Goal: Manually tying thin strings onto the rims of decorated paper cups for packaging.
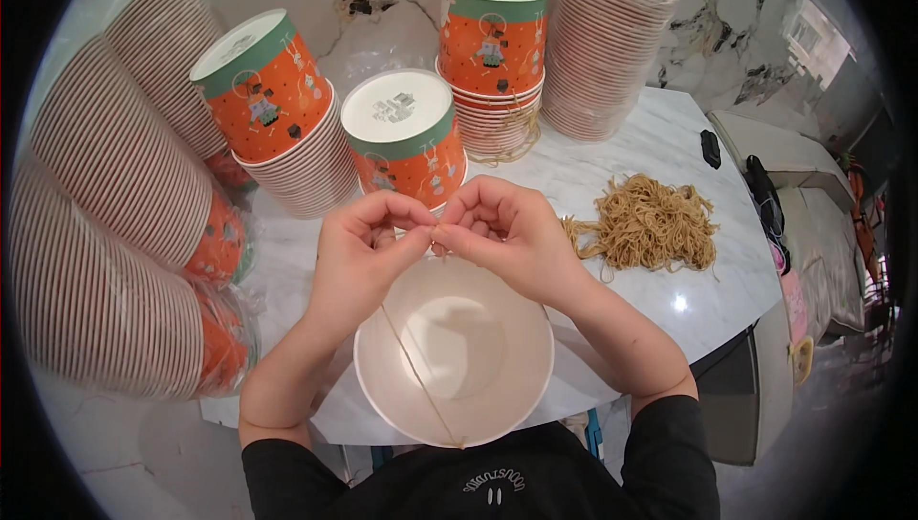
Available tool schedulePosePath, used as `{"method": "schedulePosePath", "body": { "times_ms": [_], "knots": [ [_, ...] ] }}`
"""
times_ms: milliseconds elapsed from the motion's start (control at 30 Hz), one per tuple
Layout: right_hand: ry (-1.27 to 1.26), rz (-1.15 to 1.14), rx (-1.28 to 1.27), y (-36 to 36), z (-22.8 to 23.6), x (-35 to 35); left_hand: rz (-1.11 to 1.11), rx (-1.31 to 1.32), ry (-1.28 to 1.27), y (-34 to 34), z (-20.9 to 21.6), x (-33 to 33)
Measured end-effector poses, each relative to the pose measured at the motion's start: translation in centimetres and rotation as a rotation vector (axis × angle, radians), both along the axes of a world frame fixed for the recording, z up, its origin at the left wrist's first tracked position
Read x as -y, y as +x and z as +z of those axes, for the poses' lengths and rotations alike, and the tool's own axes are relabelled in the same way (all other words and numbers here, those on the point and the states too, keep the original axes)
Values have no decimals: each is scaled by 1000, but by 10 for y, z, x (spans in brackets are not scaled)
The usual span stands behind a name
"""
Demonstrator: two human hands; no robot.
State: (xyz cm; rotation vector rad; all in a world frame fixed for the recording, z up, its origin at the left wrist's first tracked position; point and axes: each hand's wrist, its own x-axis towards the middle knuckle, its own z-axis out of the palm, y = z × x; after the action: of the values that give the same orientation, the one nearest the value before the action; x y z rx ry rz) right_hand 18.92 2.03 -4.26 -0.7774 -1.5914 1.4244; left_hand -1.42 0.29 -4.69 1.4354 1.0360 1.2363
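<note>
A large paper bucket [516,357], white inside, stands open end up in front of me at the table's near edge. A thin tan string [413,367] crosses its mouth from the near rim up toward my hands. Above the far rim, my left hand [361,244] is closed in a pinch of thumb and forefinger. My right hand [512,235] pinches right beside it, fingertips touching. Both seem to hold the string's end at the far rim, though the fingers cover most of it.
Upside-down orange-and-green buckets [402,152] stand stacked behind my hands. Tall plastic-wrapped bucket stacks [115,166] fill the left side, and another stack [607,42] stands at the back right. A heap of tan strings [660,223] lies right, with a small black object [710,149] beyond it.
</note>
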Motion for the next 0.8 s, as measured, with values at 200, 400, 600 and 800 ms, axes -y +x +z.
{"method": "schedulePosePath", "body": {
  "times_ms": [200, 400, 600, 800],
  "knots": [
    [-86, -24, -43, 1, -2, 0, 48, -100, 38, 3, 1, 3],
    [-34, -83, 118, 0, 5, 7, 100, -164, 91, 5, 5, 9],
    [43, -102, 203, -1, 8, 11, 123, -164, 94, 7, 7, 9],
    [10, -46, 160, 1, -1, 4, 104, -206, 135, 2, 5, 6]
  ]
}}
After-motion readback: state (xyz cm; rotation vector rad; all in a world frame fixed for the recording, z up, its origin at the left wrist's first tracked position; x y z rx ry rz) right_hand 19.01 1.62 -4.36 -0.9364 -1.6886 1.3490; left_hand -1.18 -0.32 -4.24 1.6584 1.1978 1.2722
